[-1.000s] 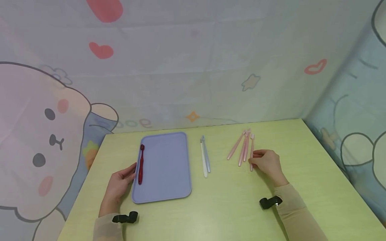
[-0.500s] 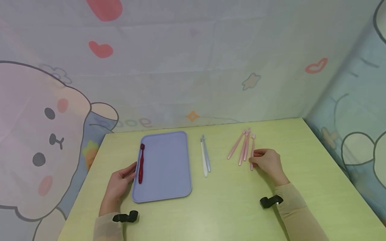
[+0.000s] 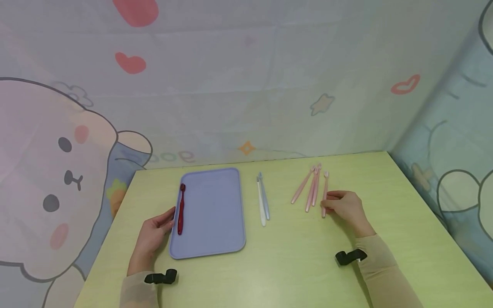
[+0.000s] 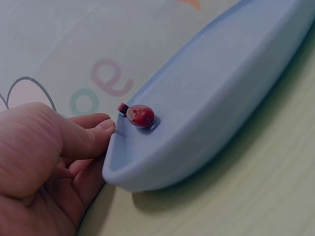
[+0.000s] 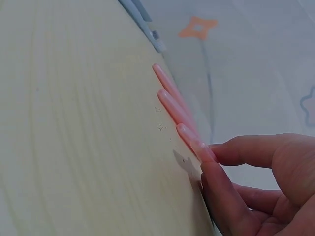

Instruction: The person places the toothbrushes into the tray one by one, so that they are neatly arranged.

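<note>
A pink toothbrush (image 3: 325, 188) is pinched near its handle end between the thumb and fingers of my right hand (image 3: 346, 209). Close to its left, several more pink toothbrushes (image 3: 310, 194) lie fanned on the table. My left hand (image 3: 151, 237) holds the left rim of a light blue tray (image 3: 213, 209); in the left wrist view its thumb (image 4: 101, 132) meets the rim and other fingers curl below. Along that side inside the tray lies a dark red toothbrush (image 3: 181, 209), its handle end (image 4: 142, 117) toward the left wrist camera.
Between the tray and the pink group lie a white toothbrush (image 3: 261, 205) and a blue toothbrush (image 3: 264, 199), close together. The pale yellow-green table (image 3: 285, 265) ends at a printed cloth backdrop (image 3: 215, 115). Black wrist cameras sit on both sleeves.
My right hand has shifted slightly right with the pink toothbrush, widening its gap from the other pink ones. My left hand and the tray stay put.
</note>
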Action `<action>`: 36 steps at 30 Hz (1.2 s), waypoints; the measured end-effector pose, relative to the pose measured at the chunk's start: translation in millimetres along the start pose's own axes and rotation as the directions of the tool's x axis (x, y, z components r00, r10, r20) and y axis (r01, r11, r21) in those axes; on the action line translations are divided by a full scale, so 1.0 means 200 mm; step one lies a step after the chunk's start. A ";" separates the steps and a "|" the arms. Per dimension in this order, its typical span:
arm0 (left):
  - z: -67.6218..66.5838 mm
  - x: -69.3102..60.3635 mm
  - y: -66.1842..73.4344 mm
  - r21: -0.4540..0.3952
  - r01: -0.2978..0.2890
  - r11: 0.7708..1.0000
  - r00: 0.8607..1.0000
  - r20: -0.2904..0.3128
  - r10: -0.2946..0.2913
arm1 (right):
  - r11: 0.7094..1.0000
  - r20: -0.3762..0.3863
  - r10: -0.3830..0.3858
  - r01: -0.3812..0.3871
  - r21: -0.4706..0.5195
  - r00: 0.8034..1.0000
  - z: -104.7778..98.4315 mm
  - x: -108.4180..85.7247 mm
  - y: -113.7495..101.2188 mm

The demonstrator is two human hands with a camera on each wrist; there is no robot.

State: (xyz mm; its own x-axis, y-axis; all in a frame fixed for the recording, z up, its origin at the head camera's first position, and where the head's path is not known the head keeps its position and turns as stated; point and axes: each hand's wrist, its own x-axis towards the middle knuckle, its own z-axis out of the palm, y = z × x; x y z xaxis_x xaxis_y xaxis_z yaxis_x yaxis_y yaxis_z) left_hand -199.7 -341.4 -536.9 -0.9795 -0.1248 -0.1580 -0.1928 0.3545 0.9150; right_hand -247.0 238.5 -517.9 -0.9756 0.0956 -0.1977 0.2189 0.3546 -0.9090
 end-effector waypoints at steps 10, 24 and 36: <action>0.00 0.00 0.00 -0.009 -0.001 1.000 1.000 0.004 0.001 | 0.995 0.025 0.015 -0.017 0.093 1.000 0.00 0.01 0.01; 0.00 0.01 -0.01 0.005 0.001 1.000 1.000 0.002 -0.001 | 0.993 0.040 0.032 -0.036 0.110 0.999 -0.01 0.01 0.01; 0.00 0.01 -0.01 -0.048 0.018 0.999 1.000 0.004 -0.018 | 0.988 0.036 0.059 -0.064 0.142 0.998 -0.01 0.00 0.00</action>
State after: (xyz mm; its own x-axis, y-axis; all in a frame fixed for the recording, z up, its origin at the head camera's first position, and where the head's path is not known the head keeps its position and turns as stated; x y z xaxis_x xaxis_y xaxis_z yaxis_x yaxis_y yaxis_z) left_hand -200.7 -342.0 -539.7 -0.9761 -0.1275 -0.1761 -0.2076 0.3069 0.9288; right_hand -247.7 241.0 -516.4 -0.9610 0.0827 -0.2640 0.2758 0.2126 -0.9374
